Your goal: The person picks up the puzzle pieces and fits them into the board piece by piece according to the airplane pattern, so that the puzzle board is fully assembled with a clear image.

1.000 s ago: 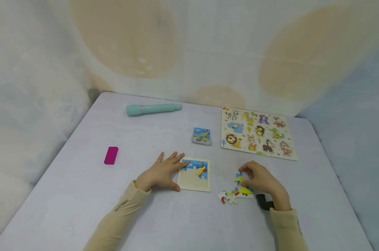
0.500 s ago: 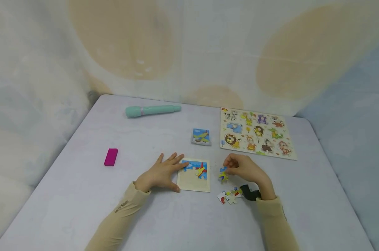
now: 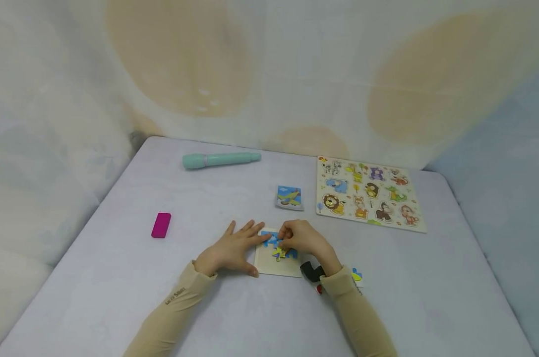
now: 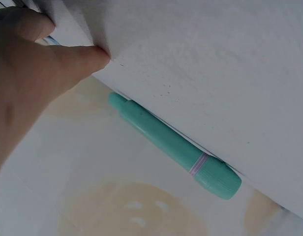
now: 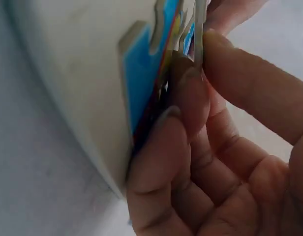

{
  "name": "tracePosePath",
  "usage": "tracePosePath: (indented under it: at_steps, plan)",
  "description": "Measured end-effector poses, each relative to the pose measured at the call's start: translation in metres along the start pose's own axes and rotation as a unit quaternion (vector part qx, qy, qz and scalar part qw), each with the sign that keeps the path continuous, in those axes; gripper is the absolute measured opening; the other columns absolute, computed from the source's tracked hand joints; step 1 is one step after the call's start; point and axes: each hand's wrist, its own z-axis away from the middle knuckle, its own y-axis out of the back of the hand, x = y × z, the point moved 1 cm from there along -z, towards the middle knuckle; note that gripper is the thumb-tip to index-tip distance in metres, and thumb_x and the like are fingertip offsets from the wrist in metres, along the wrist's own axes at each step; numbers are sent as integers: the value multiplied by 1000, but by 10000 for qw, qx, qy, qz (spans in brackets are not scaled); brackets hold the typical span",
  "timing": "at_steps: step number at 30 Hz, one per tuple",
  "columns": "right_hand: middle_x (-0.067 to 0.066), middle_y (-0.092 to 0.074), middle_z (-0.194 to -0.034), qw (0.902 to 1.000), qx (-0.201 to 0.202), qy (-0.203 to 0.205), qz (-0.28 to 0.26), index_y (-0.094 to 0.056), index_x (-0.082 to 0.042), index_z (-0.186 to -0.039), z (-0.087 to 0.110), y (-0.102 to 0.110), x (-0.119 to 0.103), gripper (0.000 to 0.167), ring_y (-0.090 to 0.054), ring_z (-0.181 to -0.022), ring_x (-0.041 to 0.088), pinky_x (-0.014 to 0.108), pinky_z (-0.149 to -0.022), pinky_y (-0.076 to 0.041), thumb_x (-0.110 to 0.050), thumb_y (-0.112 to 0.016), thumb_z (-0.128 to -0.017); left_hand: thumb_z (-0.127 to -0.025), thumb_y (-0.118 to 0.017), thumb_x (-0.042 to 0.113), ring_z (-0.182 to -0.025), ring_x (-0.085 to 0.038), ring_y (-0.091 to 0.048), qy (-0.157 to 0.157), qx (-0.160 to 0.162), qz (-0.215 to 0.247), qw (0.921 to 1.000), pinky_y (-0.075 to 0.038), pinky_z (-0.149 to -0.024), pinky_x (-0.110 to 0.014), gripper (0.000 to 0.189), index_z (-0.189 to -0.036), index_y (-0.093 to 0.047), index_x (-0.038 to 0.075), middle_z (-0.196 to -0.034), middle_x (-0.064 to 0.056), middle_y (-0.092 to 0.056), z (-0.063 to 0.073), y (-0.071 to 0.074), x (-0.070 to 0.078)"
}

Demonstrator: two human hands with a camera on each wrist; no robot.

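Observation:
A square wooden jigsaw tray lies on the table, with blue sky pieces fitted along its upper part. Spread fingers of my left hand rest at the tray's left edge, the index fingertip on the blue pieces. Above the tray, my right hand pinches a blue and yellow puzzle piece between thumb and fingers. Up close in the right wrist view, the pinched puzzle piece shows edge-on, near a fitted blue piece. My right hand hides part of the tray's upper right.
Right of the tray, a loose yellow and blue piece shows beside my sleeve, which covers other pieces. Behind are a small airplane picture, an animal puzzle board and a mint-green flashlight-shaped tube. A magenta block lies left.
My right hand has picked up a puzzle piece from the loose pile and carried it left over the tray. My left hand has stayed at the tray's edge.

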Motion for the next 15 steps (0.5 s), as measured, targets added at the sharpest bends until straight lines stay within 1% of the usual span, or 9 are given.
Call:
tracePosePath:
  at_steps: [3, 6, 11, 15]
  plan:
    - [2, -58, -69, 9995, 225, -110, 214, -64, -7, -87, 0, -3, -2, 13, -53, -59, 13, 24, -56, -43, -7, -76, -81, -69, -83, 49, -152, -29, -7, 56, -14, -18, 10000, -1, -115, -68, 99, -152, -33, 27, -164, 0, -13, 0, 1, 0]
    - [2, -56, -69, 9988, 359, -171, 274, -63, -8, -88, 0, -5, -2, 17, -51, -60, 14, 24, -57, -41, -9, -78, -80, -69, -83, 48, -152, -29, -7, 28, -5, 44, 10000, 0, -115, -68, 99, -152, -33, 26, -164, -1, -14, 1, 2, 1]
    - [1, -55, -69, 9984, 452, -163, 293, -62, -9, -88, 0, -7, 0, 20, -50, -60, 13, 24, -57, -40, -12, -80, -79, -69, -83, 48, -152, -30, -7, 6, -30, 55, 10000, -1, -115, -69, 98, -152, -34, 25, -164, -2, -14, 2, 2, 2]
    - [0, -56, -68, 9977, 449, -50, 505, -62, -10, -85, 0, -6, 1, 19, -50, -58, 12, 24, -56, -39, -16, -79, -80, -69, -82, 49, -152, -29, -7, 19, -10, -2, 10000, -1, -115, -68, 99, -152, -33, 26, -164, -1, -13, 1, 0, 1]
